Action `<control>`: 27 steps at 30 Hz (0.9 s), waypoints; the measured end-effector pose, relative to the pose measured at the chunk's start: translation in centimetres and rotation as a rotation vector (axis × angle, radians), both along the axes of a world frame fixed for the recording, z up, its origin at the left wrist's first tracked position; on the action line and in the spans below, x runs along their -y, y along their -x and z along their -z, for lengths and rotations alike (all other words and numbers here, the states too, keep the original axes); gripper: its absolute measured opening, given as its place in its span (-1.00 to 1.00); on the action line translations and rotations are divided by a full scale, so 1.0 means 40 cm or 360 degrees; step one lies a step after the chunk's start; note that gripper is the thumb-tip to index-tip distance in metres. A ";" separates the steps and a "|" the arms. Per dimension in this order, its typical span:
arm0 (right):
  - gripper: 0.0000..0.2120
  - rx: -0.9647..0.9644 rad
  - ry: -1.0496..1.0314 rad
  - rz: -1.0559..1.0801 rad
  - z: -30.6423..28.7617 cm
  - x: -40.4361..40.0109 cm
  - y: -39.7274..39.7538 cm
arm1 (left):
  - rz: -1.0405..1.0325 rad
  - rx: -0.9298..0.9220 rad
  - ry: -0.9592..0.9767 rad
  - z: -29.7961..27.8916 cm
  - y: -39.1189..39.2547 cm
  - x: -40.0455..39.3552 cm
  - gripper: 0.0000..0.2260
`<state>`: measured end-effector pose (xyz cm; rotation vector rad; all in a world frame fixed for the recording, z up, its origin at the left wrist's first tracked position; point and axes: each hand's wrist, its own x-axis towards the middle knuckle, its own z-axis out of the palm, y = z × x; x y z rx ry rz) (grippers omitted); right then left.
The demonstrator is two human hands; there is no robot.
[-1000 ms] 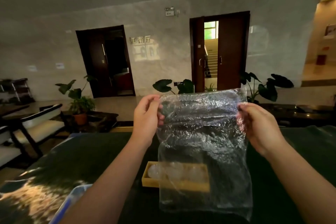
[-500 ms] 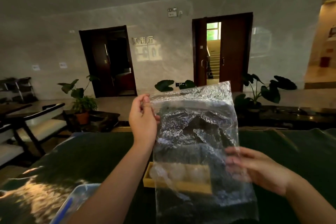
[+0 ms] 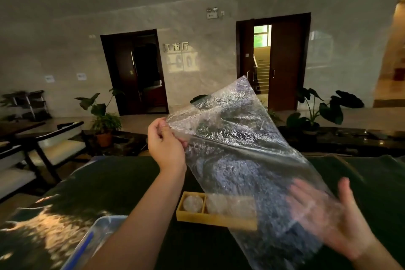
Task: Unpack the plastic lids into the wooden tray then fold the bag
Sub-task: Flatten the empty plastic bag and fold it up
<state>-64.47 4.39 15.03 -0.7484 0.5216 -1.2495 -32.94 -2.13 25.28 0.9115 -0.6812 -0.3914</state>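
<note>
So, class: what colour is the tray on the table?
Light yellowish wood, seen in the head view: the wooden tray.

The bag [image 3: 241, 149] hangs over the wooden tray [image 3: 215, 218] (right part veiled) — left compartment stays reachable.

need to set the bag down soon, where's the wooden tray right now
The wooden tray sits on the dark table, low and centre in the head view, between the forearms; the raised plastic bag veils its right end.

Hotel or banquet-hall lobby: marble wall [image 3: 219, 35] with hall-name sign [image 3: 176, 47] at centre, dark double doors [image 3: 282, 61], potted plants [image 3: 103, 116], lounge chairs [image 3: 54, 149] at left.
</note>
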 end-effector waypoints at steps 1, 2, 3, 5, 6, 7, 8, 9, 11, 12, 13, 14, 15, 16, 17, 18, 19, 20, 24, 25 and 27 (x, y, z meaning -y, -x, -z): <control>-0.11 0.0085 -0.0015 -0.0058 0.022 -0.005 -0.018 | 0.0001 -0.0019 0.0025 -0.001 0.001 -0.001 -0.85; -0.08 0.0197 -0.0086 -0.0164 0.055 -0.009 -0.039 | 0.0005 -0.0026 0.0049 -0.001 0.003 -0.002 -0.86; -0.08 0.0256 -0.0148 -0.0200 0.075 -0.018 -0.066 | 0.0005 -0.0025 0.0065 0.001 0.006 -0.004 -0.86; -0.04 0.0386 -0.0113 -0.0263 0.086 -0.040 -0.109 | 0.0001 -0.0022 0.0065 0.008 0.010 -0.005 -0.85; 0.02 0.0479 -0.0136 -0.0269 0.084 -0.040 -0.118 | -0.0007 -0.0029 0.0055 0.013 0.010 -0.004 -0.84; 0.08 0.0468 -0.0200 -0.0167 0.095 -0.036 -0.120 | -0.0022 -0.0041 0.0039 0.019 0.009 -0.004 -0.83; 0.11 0.0447 -0.0271 -0.0129 0.111 -0.036 -0.123 | -0.0043 -0.0057 0.0017 0.025 0.006 -0.004 -0.82; 0.12 0.0368 -0.0256 -0.0091 0.113 -0.044 -0.130 | -0.0064 -0.0068 -0.0003 0.031 0.004 -0.002 -0.82; 0.06 0.0212 -0.0283 -0.0015 0.089 -0.069 -0.155 | -0.0112 -0.0070 -0.0044 0.047 0.001 0.001 -0.83; -0.01 0.0191 -0.0287 -0.0053 0.080 -0.072 -0.169 | -0.0124 -0.0063 -0.0056 0.054 0.003 0.001 -0.84; -0.08 0.0146 -0.0303 -0.0091 0.078 -0.070 -0.174 | -0.0121 -0.0045 -0.0061 0.058 0.007 0.000 -0.84; -0.18 0.0175 -0.0323 -0.0254 0.081 -0.050 -0.166 | -0.0106 -0.0021 -0.0061 0.062 0.015 -0.001 -0.84; -0.33 0.0019 -0.0389 -0.0223 0.081 -0.049 -0.162 | -0.0089 -0.0004 -0.0068 0.066 0.024 -0.001 -0.84; -0.46 -0.0144 -0.0381 -0.0105 0.072 -0.054 -0.160 | -0.0080 0.0001 -0.0077 0.069 0.030 -0.001 -0.83; -0.51 -0.0322 -0.0330 0.0005 0.065 -0.065 -0.160 | -0.0077 -0.0004 -0.0082 0.071 0.037 -0.001 -0.82; -0.54 -0.0418 -0.0308 0.0090 0.066 -0.076 -0.159 | -0.0078 -0.0016 -0.0093 0.071 0.041 0.001 -0.82; -0.58 -0.0484 -0.0331 0.0196 0.070 -0.083 -0.153 | -0.0068 -0.0038 -0.0108 0.073 0.044 0.000 -0.81; -0.59 -0.0464 -0.0378 0.0284 0.074 -0.089 -0.148 | -0.0040 -0.0069 -0.0114 0.075 0.045 -0.001 -0.82; -0.57 -0.0342 -0.0444 0.0428 0.077 -0.106 -0.147 | 0.0246 -0.0218 -0.0084 0.074 0.044 -0.018 -0.85; -0.57 -0.0336 -0.0453 0.0448 0.076 -0.103 -0.147 | 0.0408 -0.0298 -0.0064 0.070 0.047 -0.024 -0.82; -0.53 -0.0307 -0.0430 0.0490 0.077 -0.100 -0.139 | 0.0819 -0.0447 -0.0074 0.064 0.061 -0.035 -0.60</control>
